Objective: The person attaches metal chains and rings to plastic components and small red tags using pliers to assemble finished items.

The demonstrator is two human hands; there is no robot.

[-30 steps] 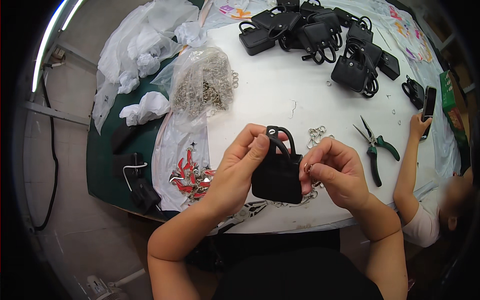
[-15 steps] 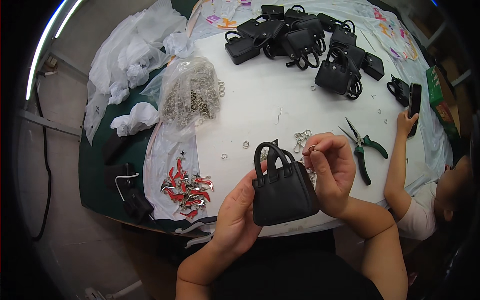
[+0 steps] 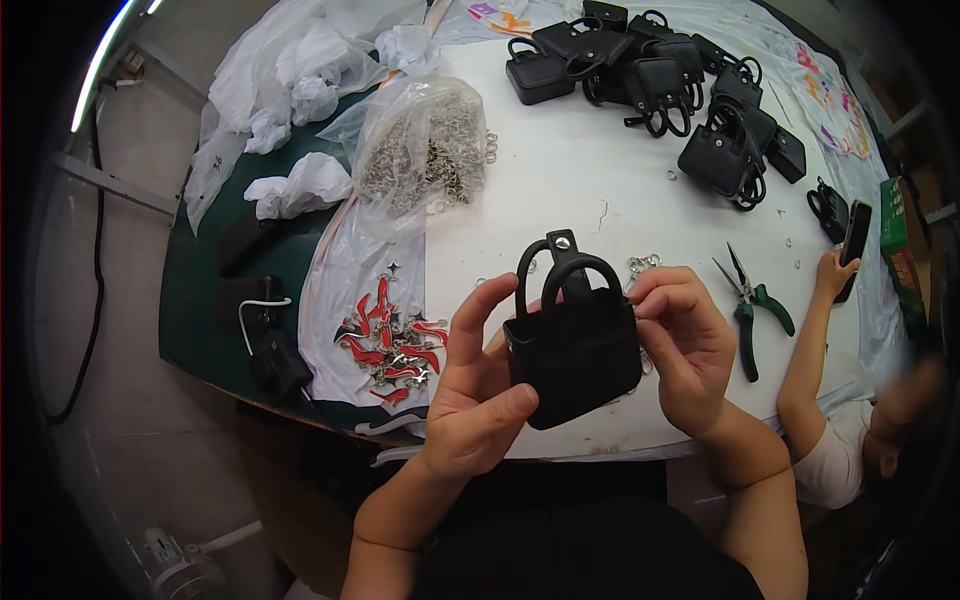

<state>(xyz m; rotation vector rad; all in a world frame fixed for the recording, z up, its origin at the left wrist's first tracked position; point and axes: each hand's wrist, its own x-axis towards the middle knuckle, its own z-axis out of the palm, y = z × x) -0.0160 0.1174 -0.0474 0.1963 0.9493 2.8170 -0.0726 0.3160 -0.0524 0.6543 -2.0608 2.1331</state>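
Observation:
A small black handbag (image 3: 575, 365) with two looped handles is held up over the near edge of the table. My left hand (image 3: 475, 395) grips it from the left, thumb on its lower corner and index finger by a handle. Between the handles a strap (image 3: 566, 262) with a silver snap stands up. My right hand (image 3: 688, 350) is closed in a pinch against the bag's upper right edge. The small metal ring in those fingertips is mostly hidden now. Beyond the right hand lie several silver clasps (image 3: 641, 265).
Green-handled pliers (image 3: 748, 300) lie open to the right. Several black handbags (image 3: 655, 85) are heaped at the back. Left are a clear bag of metal rings (image 3: 425, 150) and red shoe-shaped charms (image 3: 390, 345). At right, another person's hand (image 3: 833, 275) holds a phone (image 3: 853, 245).
The handbag has turned and tipped, so its strap and snap show. My right hand has brought the ring to the bag's side edge. My left fingers have shifted, and the whole view has moved.

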